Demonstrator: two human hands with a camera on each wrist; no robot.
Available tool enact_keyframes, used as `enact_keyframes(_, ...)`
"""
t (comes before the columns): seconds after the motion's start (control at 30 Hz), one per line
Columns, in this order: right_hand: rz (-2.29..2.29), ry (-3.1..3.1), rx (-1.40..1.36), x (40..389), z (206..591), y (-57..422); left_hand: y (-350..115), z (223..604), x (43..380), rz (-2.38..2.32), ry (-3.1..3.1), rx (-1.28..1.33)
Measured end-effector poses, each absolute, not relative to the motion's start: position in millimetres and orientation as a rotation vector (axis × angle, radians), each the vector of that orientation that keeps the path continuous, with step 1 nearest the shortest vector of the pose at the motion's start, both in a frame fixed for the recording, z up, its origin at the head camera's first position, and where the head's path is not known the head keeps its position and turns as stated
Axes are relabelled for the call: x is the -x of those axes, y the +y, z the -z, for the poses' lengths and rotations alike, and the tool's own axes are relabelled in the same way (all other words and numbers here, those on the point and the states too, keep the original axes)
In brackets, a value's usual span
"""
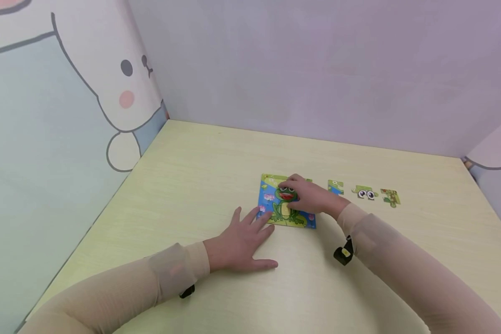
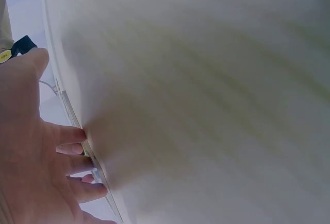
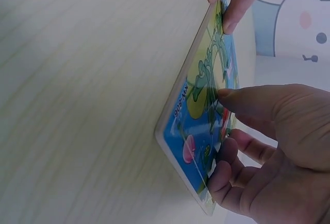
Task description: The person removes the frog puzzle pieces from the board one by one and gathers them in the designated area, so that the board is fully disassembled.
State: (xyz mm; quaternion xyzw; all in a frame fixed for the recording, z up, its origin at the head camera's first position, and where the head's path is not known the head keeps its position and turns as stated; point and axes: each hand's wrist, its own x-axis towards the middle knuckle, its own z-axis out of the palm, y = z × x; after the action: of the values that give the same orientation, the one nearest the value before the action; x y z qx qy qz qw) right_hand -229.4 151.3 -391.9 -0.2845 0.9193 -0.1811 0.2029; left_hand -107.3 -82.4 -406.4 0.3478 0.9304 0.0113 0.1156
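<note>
A frog jigsaw puzzle (image 1: 286,211) in a flat square tray lies on the table, blue and green with a red-mouthed frog. My right hand (image 1: 312,194) reaches over its upper right part. In the right wrist view the thumb (image 3: 229,96) touches the frog picture, and the curled fingers (image 3: 223,175) of my right hand (image 3: 289,152) pinch at the puzzle's face beyond it. That hand hides part of the frog. My left hand (image 1: 242,241) is spread flat at the lower left, its fingertips resting on the puzzle's left border.
Right of the puzzle lie three loose pieces: a blue-and-green corner piece (image 1: 335,184), an eyes piece (image 1: 365,193) and a turtle piece (image 1: 390,196). The pale wooden table (image 1: 192,185) meets a lilac wall (image 1: 300,69) behind and a rabbit-printed wall (image 1: 67,139) at left.
</note>
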Motion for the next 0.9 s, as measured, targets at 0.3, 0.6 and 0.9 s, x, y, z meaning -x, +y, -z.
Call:
enact_keyframes(0.3, 0.523, 2.594, 0.774, 225.9, 392.6, 152.1, -81.8, 406.4, 107.3, -0.033, 2.72, -1.015)
enact_keyframes(0.6, 0.524, 2.593, 0.776, 226.5, 394.3, 151.2, -81.9, 405.9, 107.4, -0.055, 2.715, -1.019)
enact_keyframes(0.9, 0.532, 2.576, 0.756, 226.9, 391.9, 149.7, -80.3, 404.3, 109.8, -0.041, 2.701, -1.003)
